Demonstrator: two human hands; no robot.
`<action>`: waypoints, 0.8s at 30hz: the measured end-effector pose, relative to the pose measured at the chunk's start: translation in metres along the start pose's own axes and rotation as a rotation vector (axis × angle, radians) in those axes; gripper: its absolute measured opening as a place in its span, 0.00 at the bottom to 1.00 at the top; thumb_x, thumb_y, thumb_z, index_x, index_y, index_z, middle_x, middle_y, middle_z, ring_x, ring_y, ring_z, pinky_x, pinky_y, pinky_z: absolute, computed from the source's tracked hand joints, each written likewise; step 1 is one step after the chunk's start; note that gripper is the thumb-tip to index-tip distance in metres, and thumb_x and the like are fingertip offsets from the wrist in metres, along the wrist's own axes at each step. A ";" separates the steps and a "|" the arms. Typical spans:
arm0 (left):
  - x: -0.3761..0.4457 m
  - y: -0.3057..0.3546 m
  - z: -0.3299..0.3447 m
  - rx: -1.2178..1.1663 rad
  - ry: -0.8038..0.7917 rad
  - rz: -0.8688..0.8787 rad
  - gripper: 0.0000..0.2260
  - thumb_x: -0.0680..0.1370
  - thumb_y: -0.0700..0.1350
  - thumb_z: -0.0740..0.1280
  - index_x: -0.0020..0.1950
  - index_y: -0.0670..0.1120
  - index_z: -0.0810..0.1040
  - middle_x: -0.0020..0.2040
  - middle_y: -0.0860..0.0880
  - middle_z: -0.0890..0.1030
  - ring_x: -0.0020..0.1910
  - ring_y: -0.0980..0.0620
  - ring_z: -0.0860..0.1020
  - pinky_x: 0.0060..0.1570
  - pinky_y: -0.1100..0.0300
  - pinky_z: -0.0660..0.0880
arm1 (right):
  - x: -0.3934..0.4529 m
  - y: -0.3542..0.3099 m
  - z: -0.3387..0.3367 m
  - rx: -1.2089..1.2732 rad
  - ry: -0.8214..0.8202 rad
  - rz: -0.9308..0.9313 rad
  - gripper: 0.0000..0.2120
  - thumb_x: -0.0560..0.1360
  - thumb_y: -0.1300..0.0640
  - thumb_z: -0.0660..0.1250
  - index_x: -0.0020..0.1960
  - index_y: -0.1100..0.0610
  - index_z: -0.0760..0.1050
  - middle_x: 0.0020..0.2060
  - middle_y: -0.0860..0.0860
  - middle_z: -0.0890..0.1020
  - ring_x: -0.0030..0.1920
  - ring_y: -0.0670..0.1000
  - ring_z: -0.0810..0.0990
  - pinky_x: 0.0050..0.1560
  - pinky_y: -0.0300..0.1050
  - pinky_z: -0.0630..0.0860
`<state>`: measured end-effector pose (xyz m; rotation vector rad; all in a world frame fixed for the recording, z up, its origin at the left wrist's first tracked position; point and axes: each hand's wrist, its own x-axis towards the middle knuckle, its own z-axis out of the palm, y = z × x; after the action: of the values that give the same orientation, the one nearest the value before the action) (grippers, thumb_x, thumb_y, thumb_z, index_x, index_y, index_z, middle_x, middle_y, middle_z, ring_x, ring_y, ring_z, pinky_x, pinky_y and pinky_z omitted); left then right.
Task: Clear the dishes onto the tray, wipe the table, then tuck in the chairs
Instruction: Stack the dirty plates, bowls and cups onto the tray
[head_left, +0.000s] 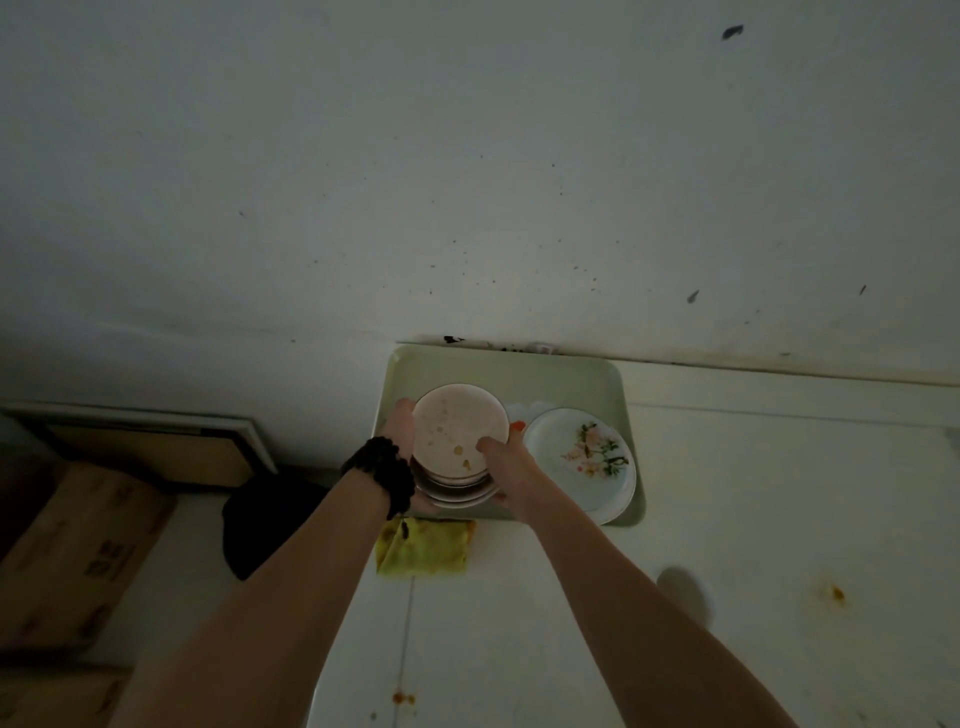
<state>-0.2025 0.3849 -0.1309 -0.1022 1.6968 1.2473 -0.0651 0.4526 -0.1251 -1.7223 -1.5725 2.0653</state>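
Note:
A pale green tray (566, 376) lies on the white table (753, 519) against the wall. Over its left half I hold a stack of pinkish dirty plates (457, 431), food specks on the top one. My left hand (402, 423) grips the stack's left side, a black bead bracelet on that wrist. My right hand (506, 465) grips the right side, thumb on the top plate's rim. White plates with a flower print (587, 457) sit stacked on the tray's right half. A folded yellow cloth (423, 551) lies on the table just in front of the tray.
Orange sauce stains mark the table at the right (837, 593) and near the front (403, 698). A dark chair back (260, 525) stands left of the table. Cardboard boxes (67, 561) sit on the floor at the far left. The spotted wall (467, 182) rises right behind the tray.

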 end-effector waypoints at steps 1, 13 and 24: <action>-0.009 0.004 0.002 -0.006 0.019 0.015 0.15 0.79 0.51 0.55 0.41 0.42 0.72 0.44 0.40 0.76 0.41 0.43 0.74 0.41 0.58 0.69 | -0.002 -0.001 0.000 0.030 -0.013 0.016 0.31 0.78 0.55 0.58 0.78 0.50 0.52 0.62 0.54 0.72 0.61 0.57 0.74 0.55 0.55 0.79; -0.077 -0.007 0.037 0.462 0.586 0.400 0.25 0.79 0.53 0.60 0.74 0.46 0.63 0.72 0.39 0.63 0.68 0.36 0.65 0.66 0.44 0.64 | -0.049 0.017 -0.042 -0.022 0.043 -0.083 0.27 0.78 0.46 0.65 0.72 0.60 0.67 0.61 0.53 0.75 0.59 0.54 0.74 0.55 0.48 0.71; -0.211 -0.146 0.179 0.416 0.101 0.588 0.25 0.75 0.44 0.69 0.71 0.44 0.67 0.57 0.43 0.77 0.51 0.46 0.77 0.49 0.56 0.73 | -0.173 0.130 -0.161 0.221 0.392 -0.330 0.12 0.75 0.63 0.61 0.52 0.55 0.82 0.46 0.51 0.85 0.46 0.50 0.85 0.50 0.50 0.84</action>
<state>0.1038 0.3586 -0.0722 0.6330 2.1240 1.2776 0.1924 0.3952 -0.0701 -1.5461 -1.3424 1.5644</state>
